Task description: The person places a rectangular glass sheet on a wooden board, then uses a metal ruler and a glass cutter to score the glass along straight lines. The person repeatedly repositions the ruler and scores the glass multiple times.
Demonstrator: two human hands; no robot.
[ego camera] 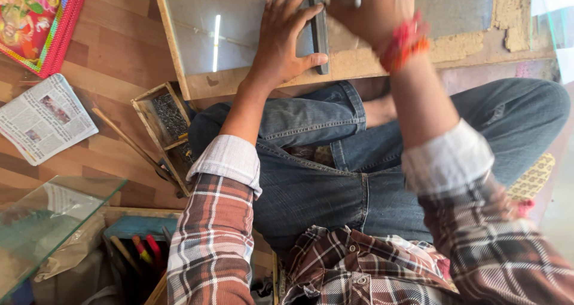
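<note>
Upper left of the frame: framed colourful picture [37,19] with a red border, lying on the wood-pattern floor [113,48].
Left, below it: folded newspaper [45,118], flat on the floor.
Lower left: sheet of glass [42,227], tilted, over a box of pencils [140,248].
Left of centre: small wooden tray [162,123] of dark small nails, a thin wooden stick [128,142] beside it.
Upper centre: glass pane [227,30] lying on a wooden board [263,81] in front of the seated person's knees.
Upper centre: left hand [284,42], fingers spread flat, pressing on the pane and against a dark straightedge [319,27] that lies upright across it.
Upper right of centre: right hand [371,9], clenched around a small tool at the straightedge's far end; the tool is blurred. Red thread band [406,41] on that wrist.
</note>
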